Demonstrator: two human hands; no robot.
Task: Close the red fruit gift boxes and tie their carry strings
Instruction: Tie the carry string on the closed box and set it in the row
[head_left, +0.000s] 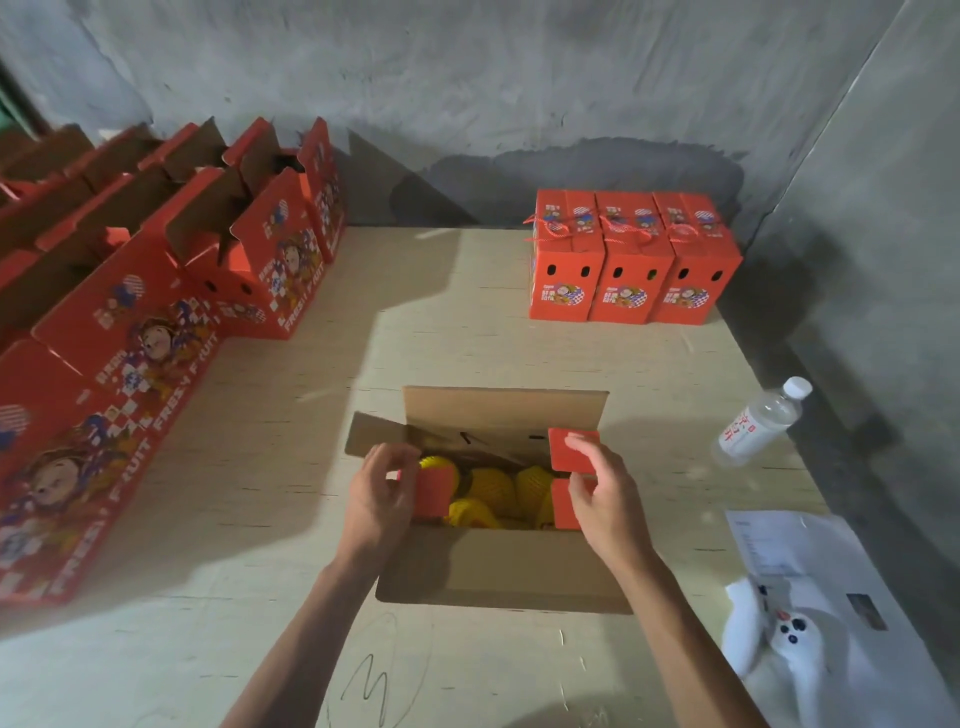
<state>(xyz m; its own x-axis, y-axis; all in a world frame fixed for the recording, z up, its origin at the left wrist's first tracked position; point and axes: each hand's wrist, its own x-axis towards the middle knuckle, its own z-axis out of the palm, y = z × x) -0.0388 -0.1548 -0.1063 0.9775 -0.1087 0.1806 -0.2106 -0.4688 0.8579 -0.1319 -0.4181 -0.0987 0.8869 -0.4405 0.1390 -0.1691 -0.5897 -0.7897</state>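
In the middle of the frame, an open box (498, 561) sat on the table (291, 467), and it was not closed yet. Yellow fruit (491, 488) in net wraps showed inside. The left hand (376, 496) pinched the small red flap (432, 493) on the left side of the box. The right hand (605, 491) pinched the red flap (571, 451) on the right side, with the thumb on a lower red piece. Both flaps stood up, and the big brown flaps were spread wide.

In the upper right of the frame, three finished boxes (631, 260) stood in a row, touching each other. They were shut, and their red strings (618, 231) looked tied on top.

Along the left side of the frame, many more open boxes (156, 291) waited with their tops up. So only a small part of the job looked done, and most was left.

A water bottle (761, 423) lay at the right edge.
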